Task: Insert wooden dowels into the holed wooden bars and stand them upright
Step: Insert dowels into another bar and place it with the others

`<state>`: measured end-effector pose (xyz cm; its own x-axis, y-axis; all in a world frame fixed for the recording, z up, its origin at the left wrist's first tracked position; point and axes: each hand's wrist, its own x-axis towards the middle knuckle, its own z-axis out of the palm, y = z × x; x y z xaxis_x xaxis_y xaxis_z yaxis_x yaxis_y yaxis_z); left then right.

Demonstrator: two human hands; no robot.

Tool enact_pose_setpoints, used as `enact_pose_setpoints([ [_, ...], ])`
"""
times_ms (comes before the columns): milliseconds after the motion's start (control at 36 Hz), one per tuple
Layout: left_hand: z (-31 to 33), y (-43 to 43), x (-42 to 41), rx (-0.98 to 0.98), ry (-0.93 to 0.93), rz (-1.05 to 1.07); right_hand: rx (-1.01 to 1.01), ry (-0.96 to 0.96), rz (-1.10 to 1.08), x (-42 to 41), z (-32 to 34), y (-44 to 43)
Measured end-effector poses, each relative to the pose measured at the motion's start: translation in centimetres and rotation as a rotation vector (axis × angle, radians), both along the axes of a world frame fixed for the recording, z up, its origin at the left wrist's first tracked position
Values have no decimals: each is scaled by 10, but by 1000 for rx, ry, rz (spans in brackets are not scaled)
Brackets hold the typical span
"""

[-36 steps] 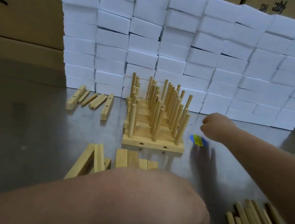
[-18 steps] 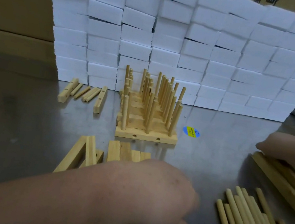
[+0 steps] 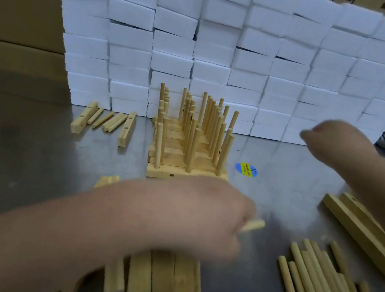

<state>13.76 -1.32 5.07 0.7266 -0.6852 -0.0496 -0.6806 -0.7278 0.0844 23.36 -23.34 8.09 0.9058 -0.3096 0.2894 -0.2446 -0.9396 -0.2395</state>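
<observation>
Gripping a wooden bar (image 3: 254,225) whose end pokes out, the left hand (image 3: 195,213) holds it above the bar pile (image 3: 157,281), seemingly ready for dowels (image 3: 321,284) lying right of the grip; finished racks (image 3: 186,144) stand beyond. The right hand (image 3: 333,142) hovers curled, contents unclear.

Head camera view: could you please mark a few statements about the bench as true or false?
1. The upright dowels stand in the assembled bars at mid-table. True.
2. The loose dowels lie left of the left hand. False: they lie to its right, at the near right of the table.
3. The left hand holds a wooden piece. True: its pale tip sticks out.
4. The sticker lies left of the assembled bars. False: it lies to their right.
</observation>
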Motion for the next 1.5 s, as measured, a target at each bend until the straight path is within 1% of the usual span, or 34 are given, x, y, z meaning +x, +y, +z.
enact_pose_setpoints([
  [83, 24, 19, 10, -57, -116, 130, 95, -182, 150, -25, 23, 41],
  [139, 34, 33, 18, -93, -190, 198, 114, -207, 277, -53, 30, 70],
  [167, 39, 38, 21, -95, -223, 239, 96, -168, 338, -67, 30, 85],
  [222, 45, 48, 25, -103, -279, 293, -4, -18, 459, -96, 23, 111],
  [306, 50, 54, 25, -114, -292, 322, -173, 169, 700, -124, 0, 138],
  [361, 51, 54, 24, -127, -317, 313, -210, 269, 831, -133, -17, 148],
  [417, 51, 52, 23, -135, -316, 298, -224, 355, 903, -135, -30, 153],
  [472, 50, 51, 22, -139, -302, 282, -231, 393, 950, -134, -39, 154],
  [722, 52, 51, 19, -151, -289, 284, -191, 341, 964, -134, -46, 144],
  [972, 52, 50, 18, -146, -274, 280, -195, 214, 962, -132, -48, 135],
  [1083, 50, 49, 18, -131, -263, 283, -179, 267, 1008, -132, -48, 141],
  [1278, 50, 48, 18, -139, -263, 279, -171, 183, 938, -130, -49, 138],
  [1500, 48, 47, 18, -137, -271, 266, -44, 308, 830, -126, -56, 137],
])
